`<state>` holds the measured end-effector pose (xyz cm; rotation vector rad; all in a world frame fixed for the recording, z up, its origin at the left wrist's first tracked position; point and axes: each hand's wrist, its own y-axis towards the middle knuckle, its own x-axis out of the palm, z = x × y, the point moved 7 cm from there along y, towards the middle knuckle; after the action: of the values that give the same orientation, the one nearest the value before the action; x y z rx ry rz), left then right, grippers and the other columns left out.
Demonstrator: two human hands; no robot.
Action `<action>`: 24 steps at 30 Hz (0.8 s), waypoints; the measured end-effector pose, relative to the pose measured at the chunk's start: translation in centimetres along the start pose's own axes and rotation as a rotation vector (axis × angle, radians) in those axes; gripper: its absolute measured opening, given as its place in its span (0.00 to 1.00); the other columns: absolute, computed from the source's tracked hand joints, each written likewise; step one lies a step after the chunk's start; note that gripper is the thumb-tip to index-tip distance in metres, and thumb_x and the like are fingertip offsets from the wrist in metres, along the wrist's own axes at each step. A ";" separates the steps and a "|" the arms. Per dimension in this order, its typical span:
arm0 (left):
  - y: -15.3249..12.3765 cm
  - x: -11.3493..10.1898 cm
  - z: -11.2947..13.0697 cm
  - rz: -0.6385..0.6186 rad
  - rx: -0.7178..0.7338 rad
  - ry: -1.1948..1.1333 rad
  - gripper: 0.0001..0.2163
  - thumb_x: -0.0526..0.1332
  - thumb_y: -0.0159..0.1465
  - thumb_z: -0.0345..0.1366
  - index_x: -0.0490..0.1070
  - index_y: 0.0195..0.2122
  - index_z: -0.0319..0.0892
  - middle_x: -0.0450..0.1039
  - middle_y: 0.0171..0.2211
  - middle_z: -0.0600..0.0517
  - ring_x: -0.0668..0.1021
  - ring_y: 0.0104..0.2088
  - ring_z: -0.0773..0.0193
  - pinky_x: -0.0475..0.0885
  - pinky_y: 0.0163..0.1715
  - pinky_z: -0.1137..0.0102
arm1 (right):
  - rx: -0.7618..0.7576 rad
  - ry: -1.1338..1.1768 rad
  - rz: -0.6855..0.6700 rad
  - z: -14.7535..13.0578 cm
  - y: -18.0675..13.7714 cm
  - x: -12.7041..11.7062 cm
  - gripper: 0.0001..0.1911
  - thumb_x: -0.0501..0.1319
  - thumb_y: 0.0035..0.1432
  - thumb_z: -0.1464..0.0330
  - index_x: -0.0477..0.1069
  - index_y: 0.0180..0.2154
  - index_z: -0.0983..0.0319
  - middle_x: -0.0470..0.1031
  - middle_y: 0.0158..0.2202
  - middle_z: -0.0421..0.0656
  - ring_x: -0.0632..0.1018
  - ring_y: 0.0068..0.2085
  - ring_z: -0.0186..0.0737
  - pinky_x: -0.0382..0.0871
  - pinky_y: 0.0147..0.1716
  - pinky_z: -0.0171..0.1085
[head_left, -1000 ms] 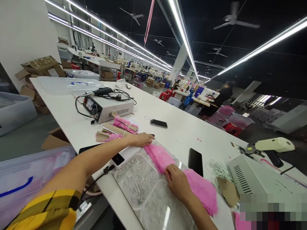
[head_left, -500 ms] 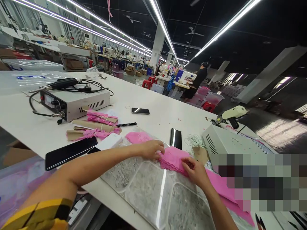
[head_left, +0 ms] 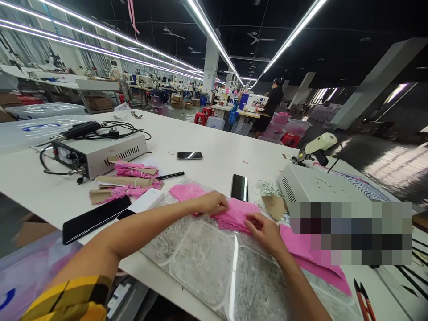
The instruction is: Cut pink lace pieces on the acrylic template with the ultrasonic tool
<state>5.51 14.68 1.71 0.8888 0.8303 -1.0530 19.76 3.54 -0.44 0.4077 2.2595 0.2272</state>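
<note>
A stack of pink lace-edged fabric pieces [head_left: 236, 215] lies on a clear sheet over a grey stone-patterned mat [head_left: 203, 263]. My left hand [head_left: 214, 203] is at the stack's left end, its fingertips pinched together on the fabric. At the right end, my right hand [head_left: 263, 229] has thumb and forefinger closed at the edge of the same stack; its other fingers are curled. Another pink piece [head_left: 187, 191] lies flat beyond my left forearm. More folded pink fabric [head_left: 310, 256] rests right of my right wrist.
Behind the stack lie a phone [head_left: 240, 187], white elastic loops [head_left: 267, 188] and brown card [head_left: 274, 207]. A grey metal box [head_left: 317, 187] stands right, a boxed device with cables [head_left: 100, 154] left. Bundled pink lace [head_left: 133, 191] lies left; red-handled snips [head_left: 364, 301] lie front right.
My left fingertips have drawn together on the pink fabric. The right hand stays at the stack's right edge. The whole view has shifted slightly.
</note>
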 end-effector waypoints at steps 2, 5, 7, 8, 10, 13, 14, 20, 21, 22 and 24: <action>0.1 -0.5 0.5 0.013 0.006 -0.012 0.11 0.59 0.69 0.39 0.72 0.46 0.37 0.74 0.44 0.48 0.78 0.41 0.62 0.76 0.42 0.63 | -0.029 -0.069 0.043 -0.6 -0.2 0.1 0.18 0.61 0.54 0.55 0.76 0.40 0.60 0.79 0.39 0.46 0.78 0.37 0.43 0.73 0.37 0.41; 0.1 -1.6 1.2 0.061 0.013 -0.020 0.06 0.58 0.67 0.31 0.76 0.38 0.38 0.77 0.40 0.48 0.79 0.40 0.63 0.74 0.43 0.68 | -0.062 -0.187 0.119 -1.2 -0.2 0.1 0.14 0.59 0.55 0.60 0.75 0.40 0.60 0.77 0.41 0.47 0.76 0.43 0.46 0.71 0.41 0.43; -0.4 -2.5 1.6 0.093 0.018 -0.018 0.07 0.58 0.65 0.27 0.77 0.35 0.39 0.77 0.42 0.48 0.79 0.42 0.63 0.73 0.45 0.70 | -0.087 -0.247 0.153 -1.4 -0.2 -0.2 0.11 0.55 0.57 0.66 0.75 0.37 0.60 0.77 0.39 0.47 0.76 0.42 0.45 0.70 0.41 0.43; -0.8 -2.8 1.8 0.101 0.022 -0.016 0.08 0.58 0.64 0.27 0.77 0.35 0.39 0.77 0.43 0.47 0.79 0.42 0.63 0.72 0.45 0.70 | -0.104 -0.268 0.159 -1.6 -0.3 -0.4 0.11 0.53 0.58 0.68 0.75 0.37 0.60 0.76 0.38 0.47 0.76 0.41 0.45 0.70 0.40 0.42; -2.2 -3.2 2.3 0.092 0.037 -0.010 0.07 0.58 0.63 0.26 0.77 0.35 0.40 0.76 0.45 0.47 0.79 0.42 0.63 0.72 0.45 0.71 | -0.152 -0.296 0.141 -2.1 -0.7 -0.6 0.12 0.52 0.58 0.71 0.74 0.37 0.60 0.77 0.37 0.46 0.76 0.39 0.42 0.69 0.38 0.40; -5.1 -3.2 3.1 0.032 0.076 -0.003 0.07 0.58 0.63 0.27 0.76 0.34 0.41 0.75 0.46 0.47 0.79 0.42 0.63 0.72 0.44 0.72 | -0.245 -0.312 0.053 -3.6 -2.4 0.1 0.13 0.51 0.59 0.73 0.74 0.39 0.59 0.77 0.37 0.44 0.76 0.36 0.39 0.68 0.35 0.37; -6.3 -3.0 3.3 0.009 0.089 0.000 0.07 0.59 0.63 0.27 0.76 0.34 0.41 0.75 0.47 0.46 0.78 0.43 0.62 0.72 0.45 0.72 | -0.278 -0.312 0.017 -4.2 -3.1 0.6 0.14 0.51 0.59 0.73 0.74 0.38 0.59 0.77 0.37 0.44 0.76 0.35 0.39 0.68 0.34 0.36; -12.2 -1.5 4.7 -0.102 0.123 0.044 0.07 0.59 0.61 0.26 0.75 0.30 0.40 0.75 0.46 0.43 0.78 0.42 0.57 0.72 0.45 0.66 | -0.454 -0.279 -0.166 -8.0 -8.0 4.0 0.16 0.51 0.56 0.77 0.75 0.38 0.59 0.77 0.36 0.45 0.76 0.35 0.37 0.70 0.34 0.34; -12.7 -1.3 4.8 -0.113 0.118 0.051 0.06 0.60 0.60 0.25 0.75 0.29 0.40 0.75 0.44 0.43 0.78 0.41 0.57 0.72 0.44 0.66 | -0.475 -0.263 -0.188 -8.5 -8.3 4.2 0.15 0.52 0.55 0.77 0.75 0.38 0.59 0.77 0.36 0.45 0.76 0.34 0.37 0.70 0.34 0.35; -13.0 -1.3 4.8 -0.121 0.111 0.057 0.06 0.60 0.59 0.25 0.74 0.28 0.40 0.76 0.42 0.44 0.78 0.40 0.57 0.72 0.44 0.65 | -0.486 -0.237 -0.206 -8.9 -8.4 4.2 0.15 0.52 0.55 0.77 0.75 0.37 0.59 0.77 0.35 0.45 0.76 0.34 0.37 0.71 0.34 0.35; -12.8 -1.3 4.5 -0.125 0.084 0.065 0.05 0.62 0.58 0.25 0.75 0.27 0.40 0.77 0.40 0.46 0.78 0.38 0.58 0.72 0.44 0.66 | -0.447 -0.152 -0.209 -9.0 -7.6 3.5 0.13 0.53 0.55 0.74 0.75 0.37 0.59 0.78 0.35 0.44 0.77 0.34 0.38 0.72 0.34 0.35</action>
<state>-6.40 8.04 2.11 0.9560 0.9111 -1.1802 9.15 -2.53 0.80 -0.0464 2.0082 0.5579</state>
